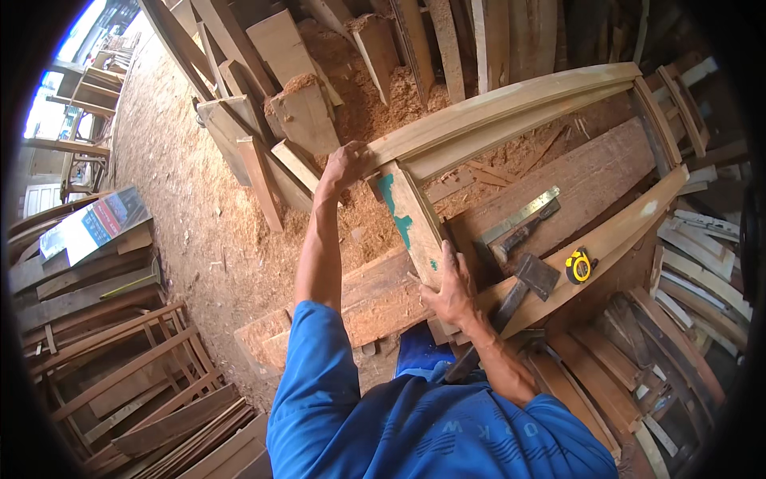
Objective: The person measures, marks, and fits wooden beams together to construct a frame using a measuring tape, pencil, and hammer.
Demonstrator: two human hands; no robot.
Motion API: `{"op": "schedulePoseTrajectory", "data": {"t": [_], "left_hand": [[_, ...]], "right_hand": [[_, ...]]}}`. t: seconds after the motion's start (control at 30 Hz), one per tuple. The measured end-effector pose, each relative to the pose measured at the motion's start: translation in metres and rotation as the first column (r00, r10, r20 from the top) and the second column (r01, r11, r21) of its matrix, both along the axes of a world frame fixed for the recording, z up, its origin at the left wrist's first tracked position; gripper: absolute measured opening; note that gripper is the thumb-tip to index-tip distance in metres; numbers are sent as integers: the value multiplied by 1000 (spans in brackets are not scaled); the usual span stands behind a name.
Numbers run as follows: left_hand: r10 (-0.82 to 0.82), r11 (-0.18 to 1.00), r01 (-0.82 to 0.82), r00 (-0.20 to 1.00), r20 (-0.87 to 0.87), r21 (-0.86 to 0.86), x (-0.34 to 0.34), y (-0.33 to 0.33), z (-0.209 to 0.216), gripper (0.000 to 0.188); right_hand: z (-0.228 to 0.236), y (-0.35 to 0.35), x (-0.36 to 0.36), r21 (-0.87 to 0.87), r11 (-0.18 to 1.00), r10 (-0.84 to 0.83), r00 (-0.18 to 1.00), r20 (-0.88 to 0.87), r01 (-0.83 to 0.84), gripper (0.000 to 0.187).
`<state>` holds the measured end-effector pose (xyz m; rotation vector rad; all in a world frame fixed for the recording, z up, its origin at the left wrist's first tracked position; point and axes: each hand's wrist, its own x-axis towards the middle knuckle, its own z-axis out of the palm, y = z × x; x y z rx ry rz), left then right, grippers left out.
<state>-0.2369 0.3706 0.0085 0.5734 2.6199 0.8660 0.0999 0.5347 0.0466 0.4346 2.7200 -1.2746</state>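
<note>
A large wooden frame (511,100) with long curved rails lies in front of me, reaching away to the right. My left hand (345,166) is closed round the near left end of its far rail; some of its fingers are hidden. The short end piece (408,223) of the frame carries patches of green paint. At that piece's near end, my right hand (453,295) grips the wood, thumb on one side and fingers on the other. Close by the right hand, a hammer (536,277) rests across the near rail (622,239), beside a yellow and black tape measure (578,265).
A plank (558,188) inside the frame bears a metal square (523,214) and a dark-handled tool (527,231). Sawdust and shavings (215,184) cover the floor. Upright offcuts (307,112) stand beyond the left hand. Wooden frames (120,359) are stacked at left, more timber (590,367) at right.
</note>
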Motion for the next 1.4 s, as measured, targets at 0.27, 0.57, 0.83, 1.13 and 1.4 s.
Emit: {"op": "schedulePoseTrajectory", "data": {"t": [0.27,0.57,0.83,1.13,1.4], "left_hand": [[-22,1000,23,998,53,-11,-10,-5,3,49],[-60,996,60,998,2,-61,-5,-2,18,53],[-89,995,88,996,-18,-48,4,-2,27,65],[-22,996,35,989,146,-86,-3,10,23,61],[411,908,-363,869,-275,208,86,-7,10,47]], "right_hand": [[4,6,-6,-70,997,24,999,26,-22,103],[0,18,-28,-139,987,85,995,52,-77,106],[9,9,-38,-235,972,37,992,123,-7,107],[-2,15,-34,-84,987,138,990,37,-134,98],[65,87,8,103,930,315,910,270,-353,55]]}}
